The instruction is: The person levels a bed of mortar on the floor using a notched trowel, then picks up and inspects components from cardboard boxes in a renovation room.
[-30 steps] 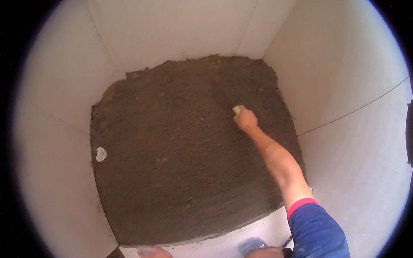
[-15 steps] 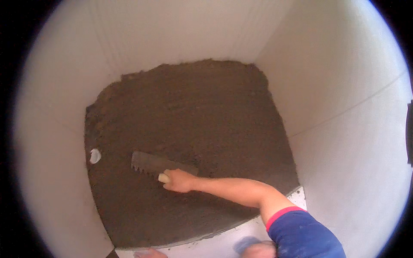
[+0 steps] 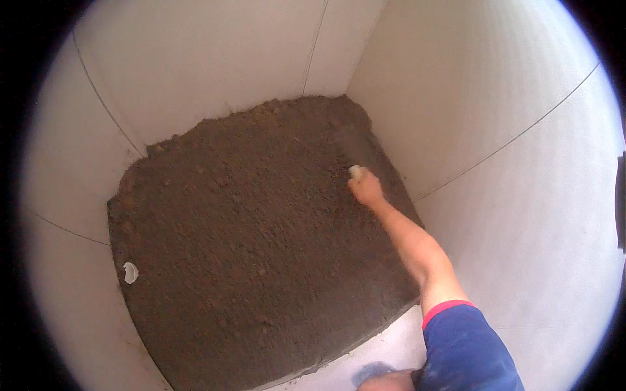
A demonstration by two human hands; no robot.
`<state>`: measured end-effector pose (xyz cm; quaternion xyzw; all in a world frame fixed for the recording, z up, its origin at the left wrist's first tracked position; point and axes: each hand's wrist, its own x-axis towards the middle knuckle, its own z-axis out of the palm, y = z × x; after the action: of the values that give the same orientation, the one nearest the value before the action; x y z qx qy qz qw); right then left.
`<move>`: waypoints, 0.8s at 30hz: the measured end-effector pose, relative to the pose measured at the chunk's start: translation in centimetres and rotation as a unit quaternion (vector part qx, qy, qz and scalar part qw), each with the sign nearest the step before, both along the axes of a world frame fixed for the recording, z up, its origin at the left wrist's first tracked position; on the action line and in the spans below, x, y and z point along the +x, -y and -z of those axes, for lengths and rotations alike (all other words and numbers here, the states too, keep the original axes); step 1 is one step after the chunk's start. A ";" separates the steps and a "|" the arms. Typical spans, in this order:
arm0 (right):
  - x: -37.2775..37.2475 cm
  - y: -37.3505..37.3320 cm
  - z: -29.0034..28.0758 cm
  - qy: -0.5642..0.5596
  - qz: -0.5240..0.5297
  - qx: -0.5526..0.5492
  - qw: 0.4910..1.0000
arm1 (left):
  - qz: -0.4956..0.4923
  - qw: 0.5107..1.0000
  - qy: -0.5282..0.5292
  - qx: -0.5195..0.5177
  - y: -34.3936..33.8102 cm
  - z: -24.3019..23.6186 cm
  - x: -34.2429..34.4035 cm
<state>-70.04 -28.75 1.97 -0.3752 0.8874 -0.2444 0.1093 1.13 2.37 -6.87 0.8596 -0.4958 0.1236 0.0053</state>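
Note:
My right hand [image 3: 367, 188] is closed around the pale handle of a notched trowel [image 3: 356, 172]. Its grey blade is blurred and lies against the dark brown mortar bed [image 3: 248, 228], close to the right wall near the far right corner. My right arm reaches forward from the lower right, in a blue sleeve with a red cuff. My left hand does not show.
Pale panelled walls with thin seams rise around the mortar, including the right wall [image 3: 502, 215]. A small white round fitting [image 3: 131, 273] sits in the mortar by the left edge. A white ledge [image 3: 398, 342] borders the near side; part of a bare knee [image 3: 388, 381] shows there.
My right hand has swept the trowel from the near middle of the mortar toward the far right. The view has shifted, and the fingers at the lower edge have gone out of sight.

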 end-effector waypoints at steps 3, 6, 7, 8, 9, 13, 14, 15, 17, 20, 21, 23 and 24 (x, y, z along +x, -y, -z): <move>-3.7 -0.8 -0.7 -0.065 0.090 0.059 0.992 | 0.027 0.999 0.042 -0.019 -1.2 1.9 2.0; -7.2 -0.7 -0.4 -0.095 0.106 0.132 0.981 | 0.011 0.999 0.025 -0.021 -1.5 1.3 0.7; -8.7 -0.8 -0.4 -0.107 0.109 0.143 0.978 | 0.005 1.000 0.015 -0.013 -1.2 0.7 -0.5; -10.0 -0.6 -0.2 -0.117 0.114 0.153 0.975 | -0.016 0.999 -0.029 0.000 -0.3 -0.5 -1.8; -10.3 0.0 -0.3 -0.110 0.105 0.154 0.976 | -0.038 0.997 -0.068 0.012 0.7 -2.0 -2.7; -10.5 2.9 1.2 -0.080 0.000 0.121 0.989 | -0.051 0.994 -0.097 0.015 0.4 -1.1 -1.4; -8.7 3.7 1.5 -0.073 -0.033 0.130 0.988 | -0.049 0.996 -0.065 0.041 -0.4 -0.5 -0.3; -7.2 4.1 1.5 -0.069 -0.063 0.139 0.986 | -0.044 0.996 -0.036 0.067 -1.0 0.1 1.0; -4.6 5.5 1.4 -0.052 -0.075 0.120 0.989 | -0.027 0.997 0.001 0.066 -1.9 1.4 2.6; -2.1 6.1 1.9 -0.028 -0.087 0.115 0.989 | -0.045 0.998 -0.029 0.019 -1.9 1.9 2.5; -2.2 5.4 1.5 -0.008 -0.084 0.120 0.989 | -0.080 0.993 -0.087 0.033 -0.5 0.6 -0.6; -1.2 5.4 1.9 -0.045 -0.117 0.123 0.984 | -0.118 0.981 -0.144 0.055 1.5 -2.3 -3.7; 1.3 5.6 1.7 -0.045 -0.133 0.100 0.985 | -0.126 0.979 -0.144 0.066 1.8 -3.6 -4.0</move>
<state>-68.77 -34.36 0.30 -0.4872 0.8538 -0.1209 0.1378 -2.83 0.59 -3.27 0.9224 -0.3846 -0.0350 0.0044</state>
